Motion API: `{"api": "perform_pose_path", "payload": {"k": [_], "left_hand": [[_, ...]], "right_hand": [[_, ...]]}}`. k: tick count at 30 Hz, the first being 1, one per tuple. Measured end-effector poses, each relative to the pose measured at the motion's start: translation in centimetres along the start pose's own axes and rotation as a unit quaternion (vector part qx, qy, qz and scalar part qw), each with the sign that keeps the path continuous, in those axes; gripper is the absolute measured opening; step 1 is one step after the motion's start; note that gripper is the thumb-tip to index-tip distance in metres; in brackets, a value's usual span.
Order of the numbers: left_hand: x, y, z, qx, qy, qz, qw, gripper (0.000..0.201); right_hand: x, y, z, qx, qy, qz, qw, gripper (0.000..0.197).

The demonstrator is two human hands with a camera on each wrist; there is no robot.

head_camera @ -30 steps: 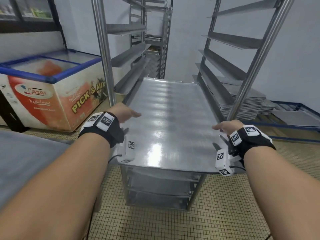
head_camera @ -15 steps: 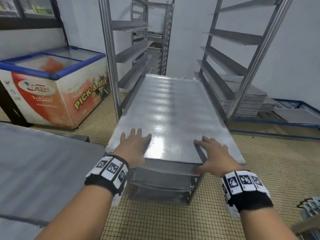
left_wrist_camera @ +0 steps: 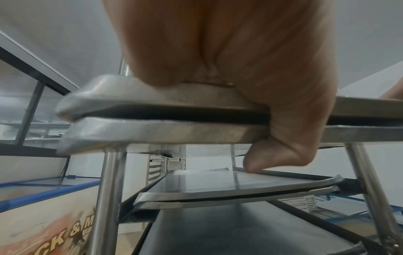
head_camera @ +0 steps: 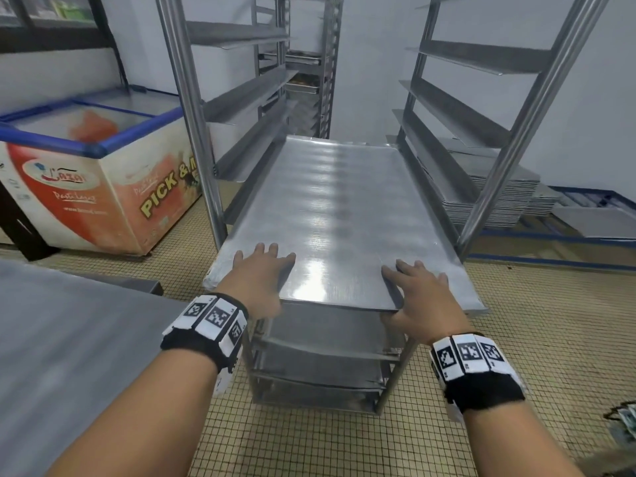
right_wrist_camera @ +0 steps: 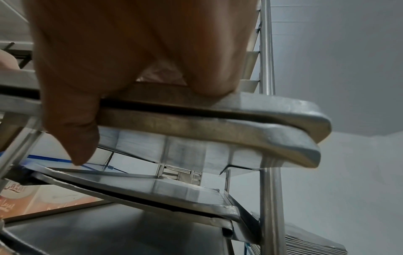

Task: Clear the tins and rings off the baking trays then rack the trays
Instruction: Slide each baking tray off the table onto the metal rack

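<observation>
Underfoot, beige tiled floor (head_camera: pixel 516 339), steel rack (head_camera: pixel 192 132), chest freezer (head_camera: pixel 86 187), possibly stacked trays (head_camera: pixel 495 201).

brushed, glossy metal tray (head_camera: pixel 330 208); polished steel rack (head_camera: pixel 192 108); matt tiled floor (head_camera: pixel 309 442).

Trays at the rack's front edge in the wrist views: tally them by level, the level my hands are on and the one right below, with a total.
Under the left hand and right hand: 2 trays, upper tray on lower tray.
Next level down: 2 trays, third tray on fourth tray.
Total: 4 trays.
</observation>
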State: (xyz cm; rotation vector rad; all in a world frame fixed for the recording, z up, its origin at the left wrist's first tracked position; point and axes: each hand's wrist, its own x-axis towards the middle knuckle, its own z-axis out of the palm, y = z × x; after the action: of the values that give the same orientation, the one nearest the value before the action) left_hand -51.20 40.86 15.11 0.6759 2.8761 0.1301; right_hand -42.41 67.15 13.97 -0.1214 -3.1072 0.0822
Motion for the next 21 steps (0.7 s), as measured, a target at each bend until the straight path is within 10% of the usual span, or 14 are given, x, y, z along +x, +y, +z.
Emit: {"api": "perform_pose_path", "payload": {"k": [21], "left_hand": [[14.6,-2.2,-3.5,-0.026,0.030,-0.013,0.999,0.092]], "right_hand": [[14.6,3.2,-0.9,0.023,0.011,0.017,1.000,0.031]]}}
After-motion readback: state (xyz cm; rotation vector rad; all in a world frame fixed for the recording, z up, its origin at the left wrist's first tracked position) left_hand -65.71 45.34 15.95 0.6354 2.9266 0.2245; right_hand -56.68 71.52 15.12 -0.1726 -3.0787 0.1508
